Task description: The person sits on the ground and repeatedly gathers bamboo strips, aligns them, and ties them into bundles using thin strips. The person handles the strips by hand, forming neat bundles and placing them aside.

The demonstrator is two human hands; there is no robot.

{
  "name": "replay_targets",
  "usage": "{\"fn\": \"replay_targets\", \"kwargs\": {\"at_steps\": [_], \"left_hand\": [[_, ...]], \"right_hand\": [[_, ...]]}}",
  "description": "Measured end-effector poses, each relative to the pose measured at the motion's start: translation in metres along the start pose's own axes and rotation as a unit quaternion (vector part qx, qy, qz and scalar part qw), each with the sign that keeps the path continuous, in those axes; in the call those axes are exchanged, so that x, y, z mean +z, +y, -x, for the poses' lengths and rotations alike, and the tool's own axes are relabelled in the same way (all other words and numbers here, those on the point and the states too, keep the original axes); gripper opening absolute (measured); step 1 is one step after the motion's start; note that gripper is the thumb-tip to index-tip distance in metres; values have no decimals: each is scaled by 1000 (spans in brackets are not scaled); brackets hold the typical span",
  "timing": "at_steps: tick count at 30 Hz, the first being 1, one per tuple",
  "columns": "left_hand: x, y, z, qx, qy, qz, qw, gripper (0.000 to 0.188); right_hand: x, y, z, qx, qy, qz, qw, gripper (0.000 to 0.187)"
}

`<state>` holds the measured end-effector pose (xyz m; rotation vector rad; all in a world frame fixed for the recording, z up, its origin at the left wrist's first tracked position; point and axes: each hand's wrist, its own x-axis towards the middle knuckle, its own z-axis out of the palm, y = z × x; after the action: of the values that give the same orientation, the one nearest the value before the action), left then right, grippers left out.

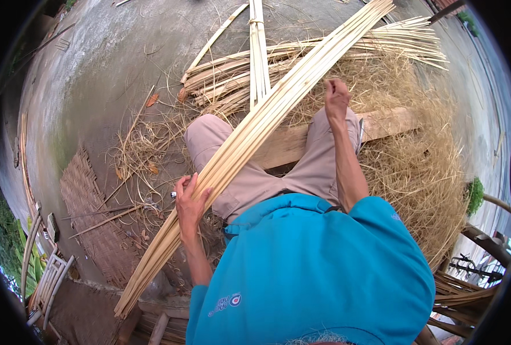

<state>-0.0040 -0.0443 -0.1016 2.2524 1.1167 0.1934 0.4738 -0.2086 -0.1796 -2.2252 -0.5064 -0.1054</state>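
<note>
A long bundle of pale split bamboo strips (pixel 261 123) lies slantwise across my lap, from the lower left to the upper right. My left hand (pixel 190 201) grips it at the near part, with a ring on one finger. Beyond my right knee, my right hand (pixel 337 95) is raised beside the bundle, apart from it. Its fingers are curled together; whatever they may hold is too small to make out.
Ahead lies a pile of more bamboo strips (pixel 221 77), with a tied upright bundle (pixel 257 52) across it. A wooden plank (pixel 284 145) runs past my knees. Thin shavings (pixel 416 172) heap up at right. A woven mat (pixel 88 201) rests at left.
</note>
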Motion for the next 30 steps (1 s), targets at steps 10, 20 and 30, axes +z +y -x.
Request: {"fn": "replay_targets", "kwargs": {"at_steps": [10, 20, 30], "left_hand": [[-35, -18, 36, 9, -142, -164, 976, 142], [-49, -50, 91, -65, -87, -227, 968, 135], [-105, -39, 102, -28, -69, -174, 982, 127]], "right_hand": [[6, 1, -5, 415, -59, -563, 712, 129], [41, -107, 26, 353, -124, -708, 599, 29], [23, -190, 14, 296, -210, -691, 625, 23]]}}
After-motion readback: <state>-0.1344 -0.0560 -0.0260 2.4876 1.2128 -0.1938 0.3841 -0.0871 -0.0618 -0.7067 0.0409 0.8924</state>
